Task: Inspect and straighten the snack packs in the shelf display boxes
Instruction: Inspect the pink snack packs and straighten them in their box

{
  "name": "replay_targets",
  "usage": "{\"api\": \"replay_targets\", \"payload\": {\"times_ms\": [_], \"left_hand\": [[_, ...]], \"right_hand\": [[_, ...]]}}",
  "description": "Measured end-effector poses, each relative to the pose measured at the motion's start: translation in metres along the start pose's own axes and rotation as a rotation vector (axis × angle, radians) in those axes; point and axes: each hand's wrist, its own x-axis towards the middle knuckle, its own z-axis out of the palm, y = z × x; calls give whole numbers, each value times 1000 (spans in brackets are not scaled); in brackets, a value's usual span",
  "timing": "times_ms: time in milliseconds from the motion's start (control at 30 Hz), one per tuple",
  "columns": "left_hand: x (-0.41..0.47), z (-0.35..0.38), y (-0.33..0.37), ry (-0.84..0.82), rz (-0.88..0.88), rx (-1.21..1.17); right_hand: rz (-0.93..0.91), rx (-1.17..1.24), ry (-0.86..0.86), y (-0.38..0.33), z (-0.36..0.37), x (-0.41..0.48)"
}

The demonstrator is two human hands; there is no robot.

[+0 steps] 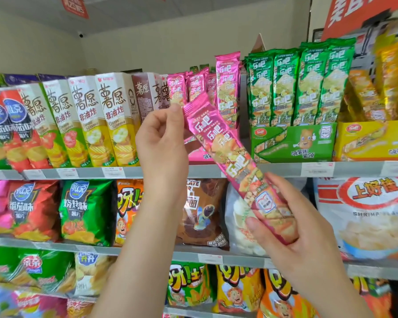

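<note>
Long pink snack pack (233, 161), tilted diagonally

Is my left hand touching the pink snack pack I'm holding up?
Touching: the head view shows the left hand pinching the pink snack pack at its top end.

Tall crisp cartons (114, 120) stand above rows of crisp bags (87, 212).

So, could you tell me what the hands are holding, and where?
One long pink snack pack: the left hand pinches its top end, the right hand grips its bottom end.
</note>
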Motion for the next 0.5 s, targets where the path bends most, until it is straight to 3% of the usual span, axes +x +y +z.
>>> {"api": "replay_targets", "payload": {"times_ms": [133, 267, 400, 500], "left_hand": [[-2, -16, -4, 78, -68, -155], [0, -34, -7, -26, -141, -291], [8, -52, -7, -204, -75, -141], [16, -62, -10, -212, -47, -131]], "right_hand": [[40, 73, -52, -5, 7, 2], [118, 175, -69, -8, 20, 6], [186, 258, -85, -6, 28, 12], [202, 318, -82, -6, 32, 18]]}}
